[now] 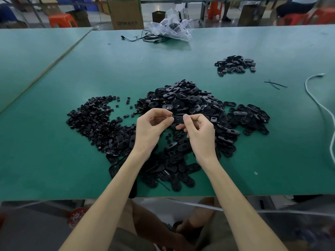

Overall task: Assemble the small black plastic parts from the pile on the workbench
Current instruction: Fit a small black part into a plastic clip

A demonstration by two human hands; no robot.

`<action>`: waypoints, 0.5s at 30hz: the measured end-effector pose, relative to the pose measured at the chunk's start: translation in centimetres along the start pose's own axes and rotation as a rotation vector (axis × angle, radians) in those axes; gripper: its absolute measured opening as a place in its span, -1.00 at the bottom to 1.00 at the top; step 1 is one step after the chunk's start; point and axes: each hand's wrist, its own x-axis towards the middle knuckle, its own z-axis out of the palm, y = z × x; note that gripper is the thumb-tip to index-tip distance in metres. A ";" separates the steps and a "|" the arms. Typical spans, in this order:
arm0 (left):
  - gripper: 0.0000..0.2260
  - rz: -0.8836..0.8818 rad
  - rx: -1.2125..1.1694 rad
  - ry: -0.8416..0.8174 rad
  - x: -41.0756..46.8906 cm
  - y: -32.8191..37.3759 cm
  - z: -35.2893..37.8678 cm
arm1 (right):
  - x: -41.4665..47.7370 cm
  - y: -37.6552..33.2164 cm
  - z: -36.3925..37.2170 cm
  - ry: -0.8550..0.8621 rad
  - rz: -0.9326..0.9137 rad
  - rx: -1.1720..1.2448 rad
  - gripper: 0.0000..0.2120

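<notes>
left hand [151,126]: pinches left end of oval black part [178,119]
right hand [198,129]: pinches its right end
below: big pile [181,105] on green workbench [54,142]
far right: small pile [235,64]

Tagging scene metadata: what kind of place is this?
Likely a factory assembly floor: a long green workbench heaped with black plastic parts, cardboard boxes and plastic stools behind.

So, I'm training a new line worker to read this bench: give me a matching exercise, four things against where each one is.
Things: 1 plastic bag; 2 white cable; 3 round parts pile; 4 oval part.
Places: a pinched between left hand and right hand; b bench right edge; c bench far edge; d left of the hands.
Pairs: 1c, 2b, 3d, 4a.
</notes>
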 end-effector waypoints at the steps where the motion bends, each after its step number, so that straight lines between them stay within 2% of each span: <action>1: -0.86 0.002 -0.002 0.000 0.0 -0.1 0.0 | 0.0 0.0 0.0 -0.001 0.001 -0.001 -0.83; 15: -0.83 0.012 0.008 -0.010 0.0 -0.6 -0.2 | -0.1 0.2 -0.1 -0.014 0.002 -0.009 -0.81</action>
